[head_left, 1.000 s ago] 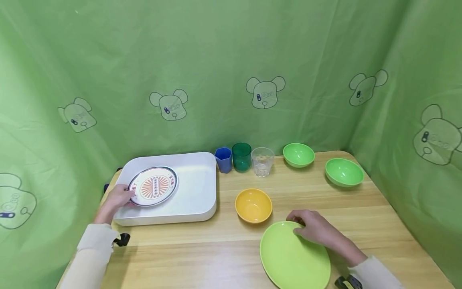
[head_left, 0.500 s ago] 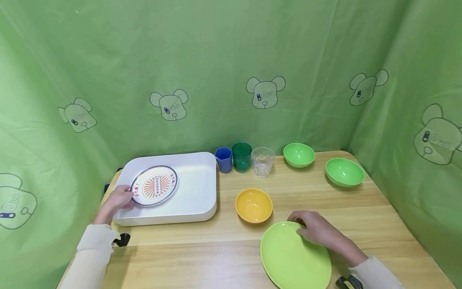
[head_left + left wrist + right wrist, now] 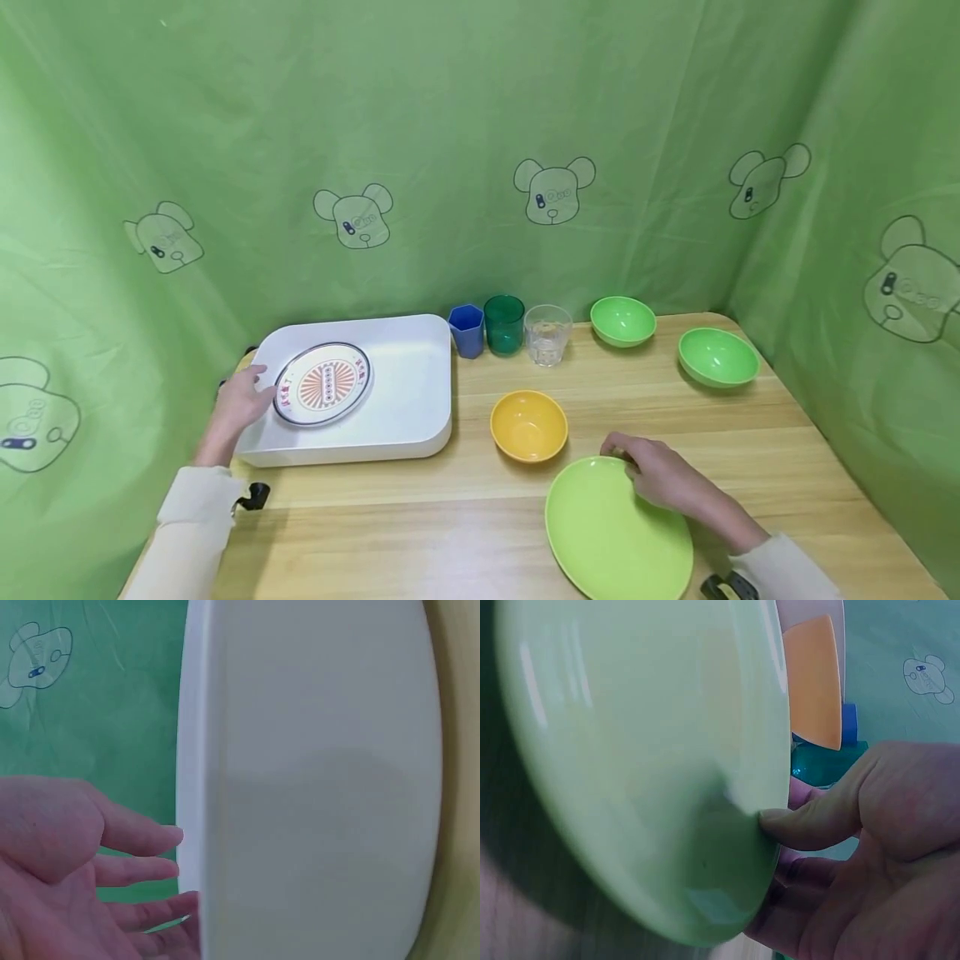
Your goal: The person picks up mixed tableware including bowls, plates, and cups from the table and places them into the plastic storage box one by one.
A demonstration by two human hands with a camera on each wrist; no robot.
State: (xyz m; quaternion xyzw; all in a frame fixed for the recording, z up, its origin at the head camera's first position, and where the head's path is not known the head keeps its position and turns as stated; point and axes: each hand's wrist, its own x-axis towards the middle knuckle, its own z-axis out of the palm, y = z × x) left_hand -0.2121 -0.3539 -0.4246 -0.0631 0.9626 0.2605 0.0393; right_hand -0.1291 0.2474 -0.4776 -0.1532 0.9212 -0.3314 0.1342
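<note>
A white patterned plate (image 3: 322,385) with a dark rim lies in the left part of a white tray (image 3: 408,379). My left hand (image 3: 243,402) hovers at the tray's left edge beside that plate, its fingers loose and holding nothing. In the left wrist view the fingers (image 3: 142,840) are spread next to the tray's wall (image 3: 322,780). My right hand (image 3: 658,475) grips the far rim of a lime green plate (image 3: 615,533). The right wrist view shows the thumb (image 3: 802,825) on the plate's upper face and the other fingers under its rim.
An orange bowl (image 3: 528,427) sits mid-table near the green plate. Behind it stand a blue cup (image 3: 467,333), a dark green cup (image 3: 504,325) and a clear glass (image 3: 548,336). Two green bowls (image 3: 622,322) are at the back right. Green curtains (image 3: 450,150) enclose the table.
My left hand has let go of the white plate and drawn slightly back to the left, leaving it in the tray. The right hand keeps hold of the green plate, almost unmoved.
</note>
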